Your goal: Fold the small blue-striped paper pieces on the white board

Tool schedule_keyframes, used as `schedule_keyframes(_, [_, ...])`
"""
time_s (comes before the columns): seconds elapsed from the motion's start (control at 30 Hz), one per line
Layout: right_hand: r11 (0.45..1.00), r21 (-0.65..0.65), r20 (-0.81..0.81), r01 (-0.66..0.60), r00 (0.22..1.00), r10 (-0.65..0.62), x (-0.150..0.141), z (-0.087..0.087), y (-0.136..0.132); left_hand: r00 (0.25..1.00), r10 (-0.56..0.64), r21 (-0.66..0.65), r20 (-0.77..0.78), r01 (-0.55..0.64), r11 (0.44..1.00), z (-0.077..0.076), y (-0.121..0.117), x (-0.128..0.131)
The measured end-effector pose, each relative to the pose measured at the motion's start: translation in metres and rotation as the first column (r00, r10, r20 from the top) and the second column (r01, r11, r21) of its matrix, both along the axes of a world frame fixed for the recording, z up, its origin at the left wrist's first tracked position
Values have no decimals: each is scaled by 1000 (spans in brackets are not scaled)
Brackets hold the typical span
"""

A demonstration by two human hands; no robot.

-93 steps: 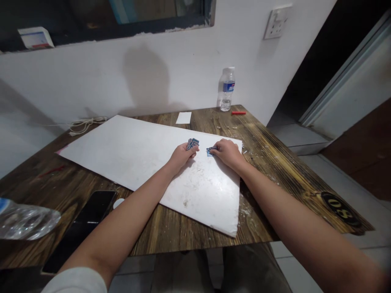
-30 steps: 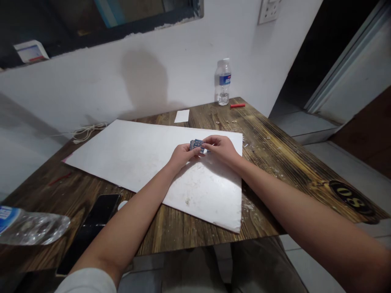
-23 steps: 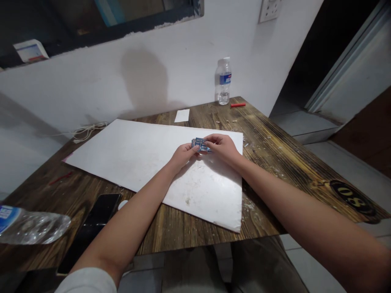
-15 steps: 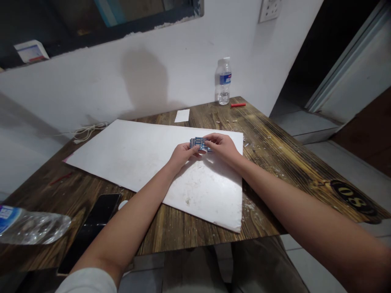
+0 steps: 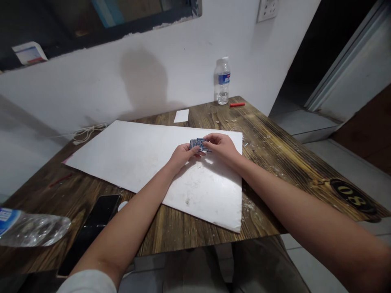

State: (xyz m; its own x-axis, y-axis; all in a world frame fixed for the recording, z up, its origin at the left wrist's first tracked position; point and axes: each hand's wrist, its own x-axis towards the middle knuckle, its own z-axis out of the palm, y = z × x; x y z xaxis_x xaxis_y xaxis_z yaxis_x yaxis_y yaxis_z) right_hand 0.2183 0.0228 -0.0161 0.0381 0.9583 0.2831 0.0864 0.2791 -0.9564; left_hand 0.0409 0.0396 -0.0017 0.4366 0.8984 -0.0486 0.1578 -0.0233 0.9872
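Note:
A small stack of blue-and-white patterned cards (image 5: 197,143) is held above the right part of a white board (image 5: 131,152). At its left side my left hand (image 5: 183,155) is closed, thumb over the near face. My right hand (image 5: 220,144) grips the right end of the stack, thumb on top and fingers curled behind. The cards lie unevenly, with some shifted over the others. Parts of the stack are hidden by my fingers.
A water bottle (image 5: 223,81) stands by the wall, near a red stick (image 5: 237,104) and a white paper (image 5: 181,116). Left lie another bottle (image 5: 39,230), a black phone (image 5: 102,207) and a coiled white cable (image 5: 87,132). Small scraps dot the wooden table (image 5: 275,162).
The cards have shifted against each other between my fingers, and the pattern showing on top looks different. Both hands stay at nearly the same place.

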Motion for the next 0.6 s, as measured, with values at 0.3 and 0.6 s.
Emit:
schedule_keyframes(0.3, [1000,7,47,24,999,-24,1,-3,2,999,22,5,-31,-22,1000,1,2,0])
schedule_keyframes(0.6, [1000,-14,84,23,996,-22,-1,-2,0,1000,23,2,-21,-23,1000,-2,2,0])
